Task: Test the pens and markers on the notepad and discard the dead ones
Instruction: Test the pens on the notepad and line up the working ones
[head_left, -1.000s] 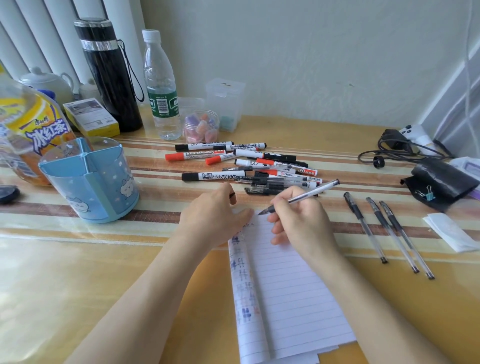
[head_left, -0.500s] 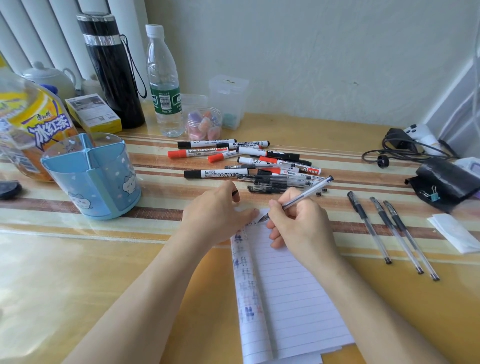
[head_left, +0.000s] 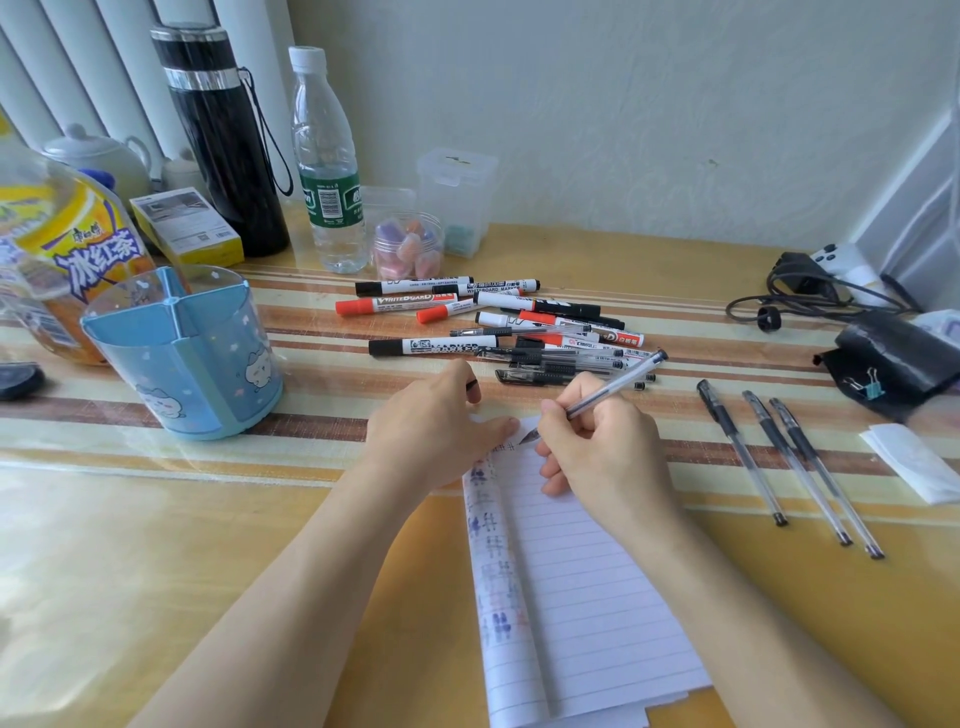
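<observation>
Right hand (head_left: 597, 447): curled round a clear gel pen (head_left: 613, 387), pinching it near the tip between thumb and fingers; rested on the page.
Gel pen: held tilted, tip down at the top-left of the notepad (head_left: 582, 597), just beside small inked marks; rear end pointed up and to the right.
Left hand (head_left: 431, 421): lay on the notepad's top-left corner, thumb stretched along the paper, fingers curled over a small black piece (head_left: 471, 385).
Notepad: lined; lay on the desk (head_left: 156, 545), left margin strip covered with blue, black and red test marks.
Heap (head_left: 498, 332): whiteboard markers and gel pens, jumbled just beyond both hands.
Three gel pens (head_left: 789, 457): lay side by side right of the notepad, apart from the heap.
Blue holder (head_left: 182, 353): stood at left, well apart from the notepad.
</observation>
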